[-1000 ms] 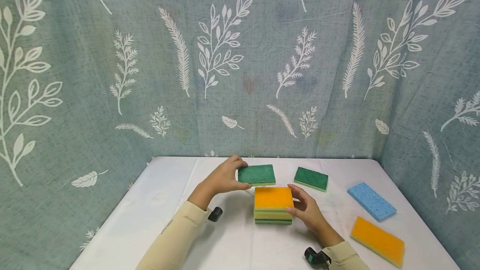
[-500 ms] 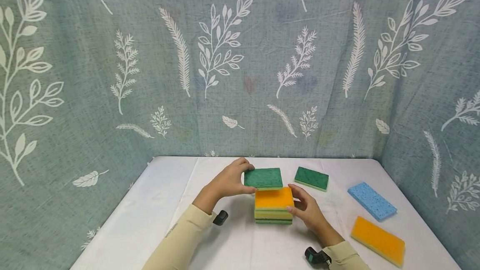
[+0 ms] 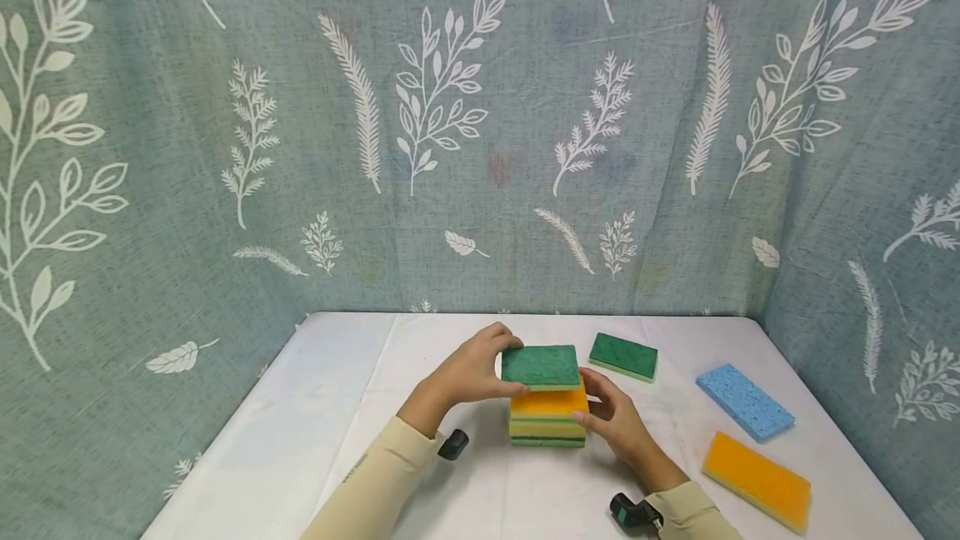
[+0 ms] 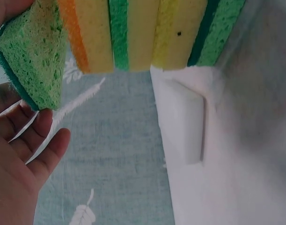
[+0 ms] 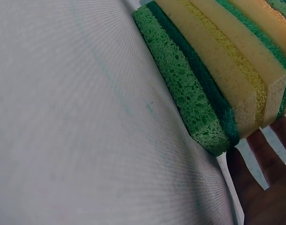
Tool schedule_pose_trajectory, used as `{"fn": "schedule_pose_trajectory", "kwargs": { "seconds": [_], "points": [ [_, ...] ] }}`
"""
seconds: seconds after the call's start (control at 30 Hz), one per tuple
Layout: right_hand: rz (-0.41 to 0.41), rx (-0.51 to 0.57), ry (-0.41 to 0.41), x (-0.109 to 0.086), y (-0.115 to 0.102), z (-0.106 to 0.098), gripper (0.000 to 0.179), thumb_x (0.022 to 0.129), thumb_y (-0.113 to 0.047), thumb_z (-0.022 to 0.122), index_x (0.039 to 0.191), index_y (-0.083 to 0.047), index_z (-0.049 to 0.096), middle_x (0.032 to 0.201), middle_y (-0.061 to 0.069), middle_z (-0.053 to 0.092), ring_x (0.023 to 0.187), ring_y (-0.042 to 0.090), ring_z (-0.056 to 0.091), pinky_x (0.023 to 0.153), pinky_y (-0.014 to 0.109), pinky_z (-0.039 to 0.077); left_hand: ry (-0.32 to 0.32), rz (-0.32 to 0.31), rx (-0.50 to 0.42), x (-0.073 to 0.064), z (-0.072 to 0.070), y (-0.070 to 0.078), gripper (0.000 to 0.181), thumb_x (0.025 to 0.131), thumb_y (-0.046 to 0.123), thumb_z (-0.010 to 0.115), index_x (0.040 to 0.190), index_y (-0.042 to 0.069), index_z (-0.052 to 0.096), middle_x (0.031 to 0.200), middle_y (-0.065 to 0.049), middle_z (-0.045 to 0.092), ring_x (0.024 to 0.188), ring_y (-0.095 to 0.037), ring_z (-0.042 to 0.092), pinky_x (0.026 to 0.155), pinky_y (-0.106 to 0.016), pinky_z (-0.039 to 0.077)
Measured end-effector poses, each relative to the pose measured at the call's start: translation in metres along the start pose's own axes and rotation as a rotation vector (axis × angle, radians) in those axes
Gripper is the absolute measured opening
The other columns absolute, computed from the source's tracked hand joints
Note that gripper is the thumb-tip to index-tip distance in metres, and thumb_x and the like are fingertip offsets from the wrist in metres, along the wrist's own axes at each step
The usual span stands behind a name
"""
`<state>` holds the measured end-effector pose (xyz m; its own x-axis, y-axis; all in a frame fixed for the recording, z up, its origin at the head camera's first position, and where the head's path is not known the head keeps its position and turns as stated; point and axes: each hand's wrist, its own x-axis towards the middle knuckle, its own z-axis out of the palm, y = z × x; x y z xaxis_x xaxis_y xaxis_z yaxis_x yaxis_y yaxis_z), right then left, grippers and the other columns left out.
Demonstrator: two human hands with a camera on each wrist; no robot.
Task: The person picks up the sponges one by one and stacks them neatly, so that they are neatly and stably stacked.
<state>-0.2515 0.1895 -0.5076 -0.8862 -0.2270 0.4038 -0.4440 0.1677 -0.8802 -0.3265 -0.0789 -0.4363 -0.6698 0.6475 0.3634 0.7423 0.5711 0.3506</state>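
Note:
My left hand point(image 3: 474, 372) pinches a sponge point(image 3: 540, 367) with a dark green scouring face up, thumb at its near edge and fingers at the far one. It overlaps the top of a sponge stack point(image 3: 547, 430), hiding part of the orange top layer. In the left wrist view the held sponge's light green porous underside point(image 4: 35, 56) faces the orange layer at a tilt, with a gap between. My right hand point(image 3: 618, 419) holds the stack's right side, thumb at the near corner and fingers behind. Green, yellow and cream layers point(image 5: 227, 51) show in the right wrist view.
Another dark green sponge point(image 3: 623, 357) lies behind and right of the stack. A blue sponge point(image 3: 745, 402) and an orange one point(image 3: 757, 480) lie at the table's right. A white block point(image 4: 182, 124) lies on the white table cloth point(image 3: 300, 423) past the stack. A patterned curtain point(image 3: 450, 190) surrounds the table.
My left hand has brought the green sponge rightward and nearer, from behind the stack to over its orange top. The right hand has stayed in place at the stack's side.

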Motion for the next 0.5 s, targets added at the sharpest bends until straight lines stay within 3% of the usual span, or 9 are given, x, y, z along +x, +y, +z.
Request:
{"fn": "schedule_pose_trajectory", "kwargs": {
  "seconds": [0.27,0.5],
  "points": [
    [0.008,0.022,-0.013,-0.0008,-0.0016,0.0002,0.066,0.086,-0.003,0.071,0.143,0.007,0.039,0.130,0.025,0.054,0.113,0.041,0.056,0.092,0.031,0.049,-0.006,0.013,0.009,0.0007,0.0045,0.0063,0.060,0.071,0.054,0.080,0.115,0.015,0.064,0.105,0.011,0.050,0.094,-0.006,0.050,0.084,-0.025,0.047],
    [0.002,0.011,-0.006,-0.0008,0.0000,-0.0002,0.067,0.085,-0.003,0.072,0.143,0.006,0.040,0.126,0.022,0.057,0.110,0.031,0.059,0.091,0.034,0.050,-0.005,0.027,0.010,-0.0010,0.0089,0.0096,0.060,0.071,0.054,0.080,0.115,0.016,0.064,0.106,0.012,0.050,0.094,-0.004,0.050,0.085,-0.025,0.047]
  ]
}}
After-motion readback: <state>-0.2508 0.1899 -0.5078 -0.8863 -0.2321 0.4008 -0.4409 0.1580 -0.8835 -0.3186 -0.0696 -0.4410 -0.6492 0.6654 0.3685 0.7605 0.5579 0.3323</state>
